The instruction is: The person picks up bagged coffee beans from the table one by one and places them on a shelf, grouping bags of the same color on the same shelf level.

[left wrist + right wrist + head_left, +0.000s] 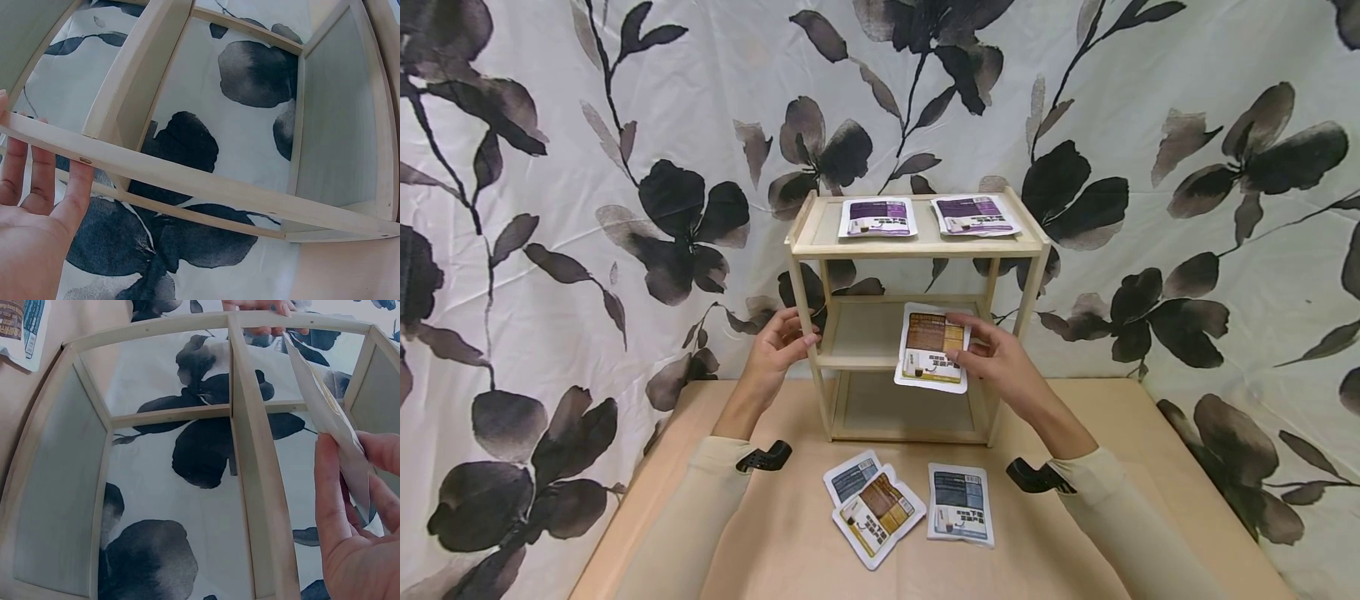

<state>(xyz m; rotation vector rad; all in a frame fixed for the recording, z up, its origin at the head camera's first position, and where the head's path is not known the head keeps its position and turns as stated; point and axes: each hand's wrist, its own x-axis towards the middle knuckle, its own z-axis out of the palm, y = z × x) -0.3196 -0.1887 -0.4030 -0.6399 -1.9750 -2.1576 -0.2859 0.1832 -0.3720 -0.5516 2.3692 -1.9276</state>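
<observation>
My right hand (pixel 996 358) pinches a white pouch with a brown and yellow label (pixel 934 348) by its right edge, in front of the small wooden shelf (pixel 917 250). In the right wrist view that pouch (pixel 328 406) shows edge-on between thumb and fingers, near the middle board. My left hand (pixel 780 342) holds the shelf's front left post (pixel 187 178), with fingers behind it and the thumb at its front. Two purple-labelled pouches, one on the left (pixel 878 217) and one on the right (pixel 975 215), lie on the top board.
On the table (pixel 760 517), a brown-and-yellow pouch (pixel 878 517) overlaps a blue-labelled pouch (pixel 850 475); another blue-labelled pouch (pixel 961 504) lies to their right. A floral curtain (pixel 700 108) hangs close behind the shelf.
</observation>
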